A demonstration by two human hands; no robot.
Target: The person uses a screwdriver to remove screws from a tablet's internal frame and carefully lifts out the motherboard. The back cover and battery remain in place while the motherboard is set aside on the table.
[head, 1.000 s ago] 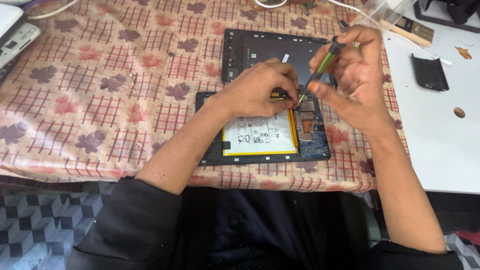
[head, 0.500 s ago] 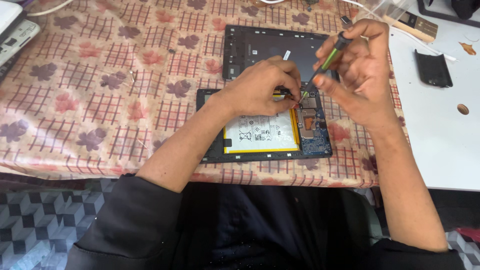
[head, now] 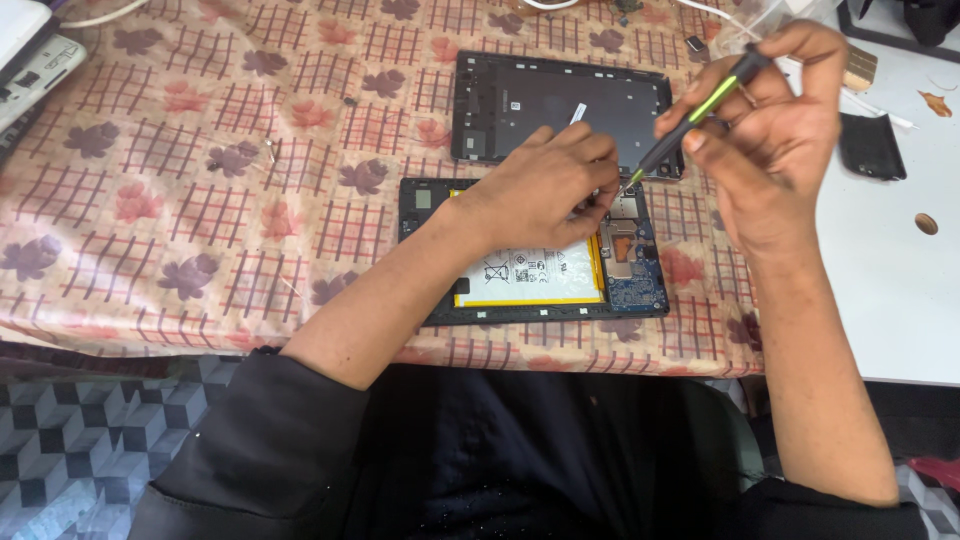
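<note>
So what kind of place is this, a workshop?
Probably a small electronics repair bench: an opened tablet with its battery bared lies on a patterned cloth, its back cover beside it, and the right hand holds a screwdriver.

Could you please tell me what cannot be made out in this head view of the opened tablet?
- Screwdriver tip: hidden behind the left hand.
- Opened tablet: its upper middle covered by that hand.
- Small screws or connectors on its board: too small.
- White device at the left: cut off by the edge.
- Right hand grips the screwdriver.
</note>
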